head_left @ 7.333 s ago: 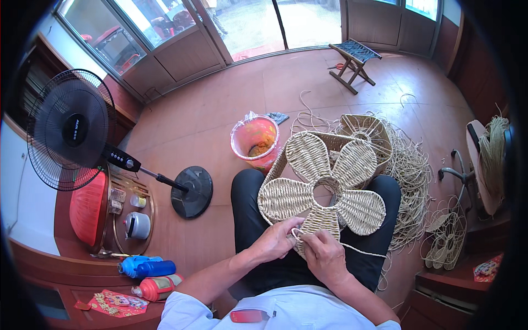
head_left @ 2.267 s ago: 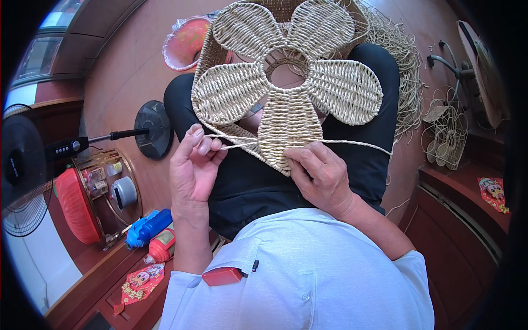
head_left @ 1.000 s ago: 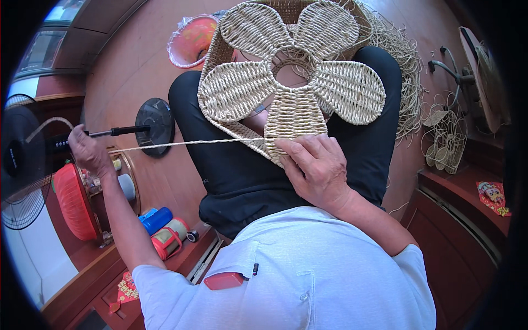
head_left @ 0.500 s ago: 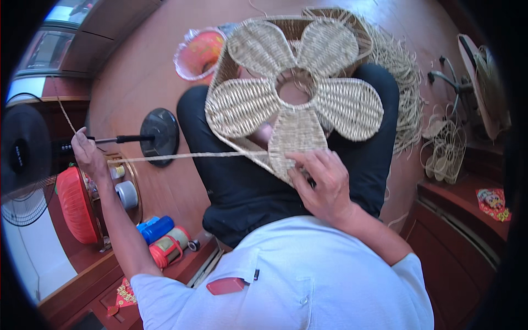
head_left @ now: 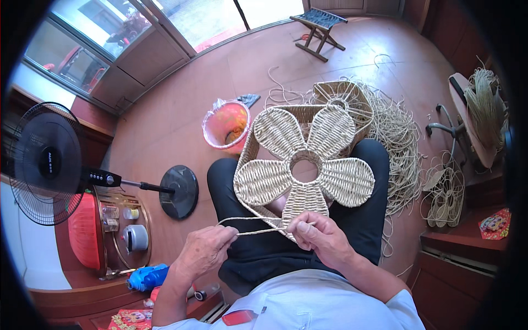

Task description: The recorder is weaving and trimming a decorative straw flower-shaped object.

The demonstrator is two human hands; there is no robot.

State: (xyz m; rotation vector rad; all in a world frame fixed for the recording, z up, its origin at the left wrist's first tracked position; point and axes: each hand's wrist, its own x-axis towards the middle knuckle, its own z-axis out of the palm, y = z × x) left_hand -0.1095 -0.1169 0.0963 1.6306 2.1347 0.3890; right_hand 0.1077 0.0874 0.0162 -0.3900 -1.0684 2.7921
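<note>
Left hand (head_left: 203, 252) pinches a pale twisted cord (head_left: 258, 232) between thumb and fingertips, with two strands stretching from it toward the lower petal (head_left: 305, 202). Right hand (head_left: 325, 235) has thumb and forefinger pressed together on the cord at that petal's tip; whether it also touches the weave I cannot tell. The flower-shaped woven panel (head_left: 349, 180) lies over the open woven basket (head_left: 250, 147), above the person's dark trousers (head_left: 247, 269), its five petals spread round a central hole. It looks light and fairly stiff, and its ribbed surface should grip well rather than slip. The petals probably flex a little at their narrow roots, so the ring round the hole seems the firmest hold. The cord looks soft and limp, best pinched close to the weave; a hard jerk might fray it.
</note>
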